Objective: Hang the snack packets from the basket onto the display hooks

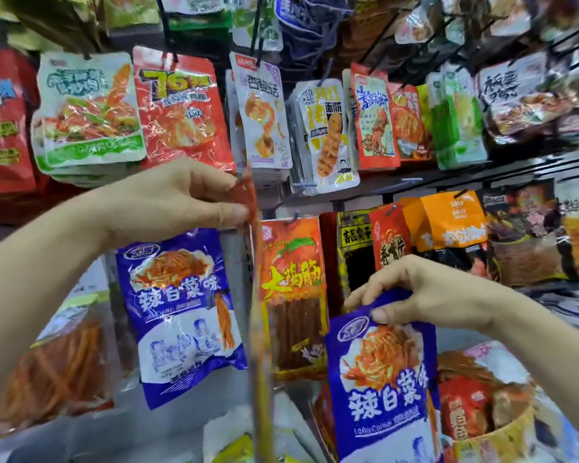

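Down in the lower right of the frame, the right hand pinched the top edge of a blue packet between thumb and curled fingers. The packet hung upright below the hand, its lower edge cut off by the bottom of the frame. Just to its right showed the rim of the basket, with more packets inside.

At centre, the left hand pinched the top of a red packet, turned edge-on so that it ran as a thin strip down the middle. That strip hung in the narrow gap between a second blue packet at centre left and an orange packet, close to both. The two hands were well apart.

Above them, rows of packets hung side by side with overlapping edges, and a hook tip stuck out below the upper row.
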Available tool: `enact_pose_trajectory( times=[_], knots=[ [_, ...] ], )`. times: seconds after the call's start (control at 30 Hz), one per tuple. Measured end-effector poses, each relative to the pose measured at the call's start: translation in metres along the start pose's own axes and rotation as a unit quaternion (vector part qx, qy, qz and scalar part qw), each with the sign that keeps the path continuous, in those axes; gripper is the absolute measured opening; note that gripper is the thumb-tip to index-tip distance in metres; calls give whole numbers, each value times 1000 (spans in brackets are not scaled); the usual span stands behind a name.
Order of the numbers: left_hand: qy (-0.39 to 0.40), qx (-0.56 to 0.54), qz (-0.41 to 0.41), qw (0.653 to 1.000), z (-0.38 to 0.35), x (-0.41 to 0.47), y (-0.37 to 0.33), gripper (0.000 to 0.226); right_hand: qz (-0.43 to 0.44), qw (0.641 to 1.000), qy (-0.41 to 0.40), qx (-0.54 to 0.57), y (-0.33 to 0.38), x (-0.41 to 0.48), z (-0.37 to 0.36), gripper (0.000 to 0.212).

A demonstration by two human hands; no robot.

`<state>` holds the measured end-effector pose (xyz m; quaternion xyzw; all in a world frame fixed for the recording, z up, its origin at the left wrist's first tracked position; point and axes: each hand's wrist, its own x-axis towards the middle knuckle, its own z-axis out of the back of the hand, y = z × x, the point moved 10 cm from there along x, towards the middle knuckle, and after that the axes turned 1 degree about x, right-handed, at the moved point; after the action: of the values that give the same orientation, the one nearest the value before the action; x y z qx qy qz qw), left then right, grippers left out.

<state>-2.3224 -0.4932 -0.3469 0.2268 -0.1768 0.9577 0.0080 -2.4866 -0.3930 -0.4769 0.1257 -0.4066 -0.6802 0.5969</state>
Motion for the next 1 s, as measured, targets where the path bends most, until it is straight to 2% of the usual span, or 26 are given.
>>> enact_pose_trajectory(
  times=[0.1,0.17,0.2,0.27,0.37,0.53,0.67,0.77,0.87,1.0],
  knots=[
    [-3,113,38,993,-3,13,12,27,16,999,-11,36,3,-11,21,16],
    [-3,164,41,986,-10,23,16,26,39,996,-29,77,9,-16,34,7],
    [-3,180,40,983,-14,28,17,21,55,993,-34,95,12,-18,39,10],
    [-12,156,39,987,-22,36,23,12,73,990,-25,120,18,-18,39,19],
    [-55,74,42,995,-28,50,36,6,76,985,7,156,24,-7,22,8],
    [-127,-85,87,984,-37,67,71,11,39,975,-68,209,8,19,7,14],
    [-160,-67,88,981,-40,77,78,30,25,970,-177,163,2,37,16,17],
    [-192,-45,84,977,-38,82,80,28,18,962,-241,125,0,42,26,22],
    [-240,-15,69,968,-30,82,78,21,1,963,-249,104,-3,47,30,13],
    [-278,11,42,960,-24,81,72,13,-34,970,-213,116,-8,52,25,6]
  ],
)
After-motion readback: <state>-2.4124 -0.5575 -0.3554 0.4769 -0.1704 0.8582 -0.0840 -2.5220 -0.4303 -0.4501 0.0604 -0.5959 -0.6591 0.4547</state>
